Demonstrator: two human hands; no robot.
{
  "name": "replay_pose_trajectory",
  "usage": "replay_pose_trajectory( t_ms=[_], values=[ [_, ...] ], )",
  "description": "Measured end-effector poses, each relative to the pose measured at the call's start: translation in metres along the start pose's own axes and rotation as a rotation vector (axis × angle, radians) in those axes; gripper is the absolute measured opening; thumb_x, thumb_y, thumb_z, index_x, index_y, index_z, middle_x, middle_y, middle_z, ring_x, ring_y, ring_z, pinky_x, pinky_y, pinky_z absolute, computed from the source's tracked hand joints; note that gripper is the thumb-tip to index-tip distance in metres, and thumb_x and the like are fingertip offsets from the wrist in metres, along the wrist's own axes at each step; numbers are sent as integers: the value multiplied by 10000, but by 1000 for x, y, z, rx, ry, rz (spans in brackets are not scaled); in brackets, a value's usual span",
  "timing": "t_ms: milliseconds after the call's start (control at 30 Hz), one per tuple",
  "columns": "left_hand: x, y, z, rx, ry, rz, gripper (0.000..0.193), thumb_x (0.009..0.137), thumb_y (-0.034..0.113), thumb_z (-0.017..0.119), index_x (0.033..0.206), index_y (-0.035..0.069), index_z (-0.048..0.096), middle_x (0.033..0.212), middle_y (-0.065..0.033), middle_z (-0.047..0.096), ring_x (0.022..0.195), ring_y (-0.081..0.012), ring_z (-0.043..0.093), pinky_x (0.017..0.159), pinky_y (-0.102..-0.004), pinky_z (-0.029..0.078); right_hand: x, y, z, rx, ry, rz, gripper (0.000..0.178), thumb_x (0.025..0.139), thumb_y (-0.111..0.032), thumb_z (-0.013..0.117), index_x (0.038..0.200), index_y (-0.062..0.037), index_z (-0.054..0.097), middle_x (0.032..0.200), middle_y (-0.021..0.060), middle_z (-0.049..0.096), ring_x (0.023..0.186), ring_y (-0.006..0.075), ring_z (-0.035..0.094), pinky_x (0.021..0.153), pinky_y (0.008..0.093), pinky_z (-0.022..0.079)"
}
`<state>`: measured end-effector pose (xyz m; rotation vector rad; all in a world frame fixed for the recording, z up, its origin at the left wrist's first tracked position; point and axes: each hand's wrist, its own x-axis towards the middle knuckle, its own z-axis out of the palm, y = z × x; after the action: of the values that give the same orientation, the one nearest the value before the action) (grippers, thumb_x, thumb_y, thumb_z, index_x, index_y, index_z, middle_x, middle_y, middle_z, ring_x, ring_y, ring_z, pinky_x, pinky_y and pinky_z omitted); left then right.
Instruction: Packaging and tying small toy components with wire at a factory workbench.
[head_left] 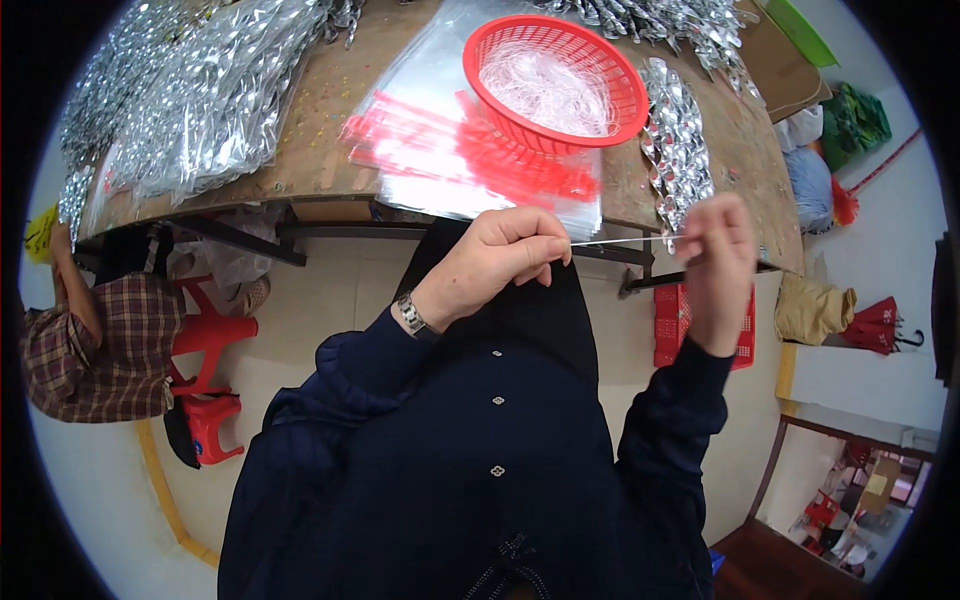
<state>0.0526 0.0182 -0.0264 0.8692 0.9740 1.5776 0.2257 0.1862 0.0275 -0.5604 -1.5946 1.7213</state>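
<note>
A thin white string (pixel 625 240) stretches taut between my two hands, just off the table's front edge. Thumb and forefinger of my left hand (pixel 500 252) are pinched together on one end. My right hand (pixel 720 250), blurred by motion, has its fingers curled at the other end of the string. Right beyond my hands a red plastic basket (pixel 630 110) holds a tangle of thin pale pink-white strings (pixel 548 85). Under and in front of it lie red-and-clear plastic bags (pixel 470 150). A bundle of silver twisted foil strands (pixel 678 140) lies near my right hand.
The wooden table (pixel 325 130) carries heaped silver foil pieces in clear bags (pixel 205 120) at left. On the left a person in a plaid shirt (pixel 110 340) sits by a red stool (pixel 210 425). A red crate (pixel 670 325) stands under the table at right, near a dark red umbrella (pixel 872 325).
</note>
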Motion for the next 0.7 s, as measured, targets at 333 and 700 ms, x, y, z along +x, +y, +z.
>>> replay_pose_trajectory(
  t_ms=[333,700],
  values=[
    [8,53,18,-166,101,190,109,931,88,497,926,0,561,627,23,409,541,-72,368,602,-270,425,-36,47,60,-416,-445,3,295,822,7,573,1116,-4,553,977,90,604,781,152,586,693,263,471],
    [34,79,30,-201,130,351,281,960,141,466,1195,-2,523,932,-83,569,871,-169,557,847,-359,487,-40,32,46,-513,-375,-109,49,840,22,563,888,34,566,799,66,592,729,132,581,682,253,467]
  ],
)
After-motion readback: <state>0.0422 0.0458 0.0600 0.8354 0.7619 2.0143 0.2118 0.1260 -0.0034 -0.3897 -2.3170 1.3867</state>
